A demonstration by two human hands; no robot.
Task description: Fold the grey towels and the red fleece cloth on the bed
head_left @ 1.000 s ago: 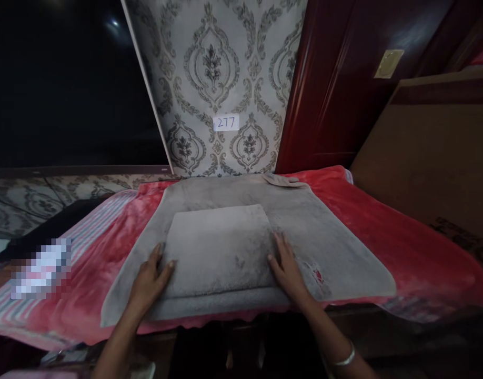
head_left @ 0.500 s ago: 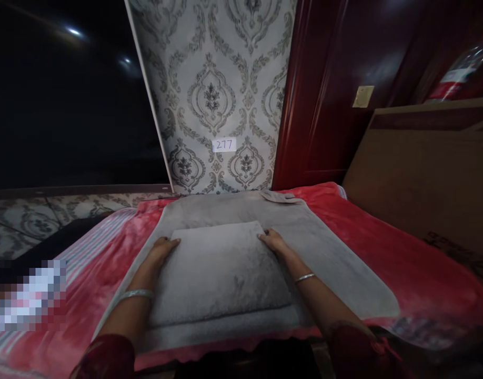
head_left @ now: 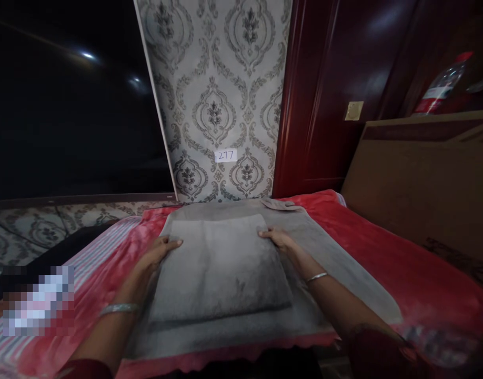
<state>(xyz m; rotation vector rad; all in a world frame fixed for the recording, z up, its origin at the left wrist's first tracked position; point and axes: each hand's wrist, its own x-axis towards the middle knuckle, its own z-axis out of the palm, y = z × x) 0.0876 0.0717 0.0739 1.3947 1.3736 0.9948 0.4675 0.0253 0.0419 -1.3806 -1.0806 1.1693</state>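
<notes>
A folded grey plush cloth (head_left: 221, 268), squarish in outline, is over a larger grey plush cloth (head_left: 336, 268) spread flat below it. My left hand (head_left: 159, 250) is closed on the folded cloth's left side near the far corner, thumb on top and the other fingers mostly hidden beneath. On the opposite side, my right hand (head_left: 279, 239) pinches the right edge in the same way. The far part of the folded cloth looks slightly raised, while its thick near fold rests on the larger cloth.
Red bedding (head_left: 383, 247) and a striped sheet (head_left: 103, 252) lie under the grey cloths. A large dark screen (head_left: 76, 116) stands at left. To the right are a cardboard box (head_left: 419, 179) and a bottle (head_left: 441, 87). Patterned wall (head_left: 213, 110) closes off the back.
Both hands have shifted the folded cloth's far edge up and away, toward the wall, still gripping its sides. My view has tilted up slightly.
</notes>
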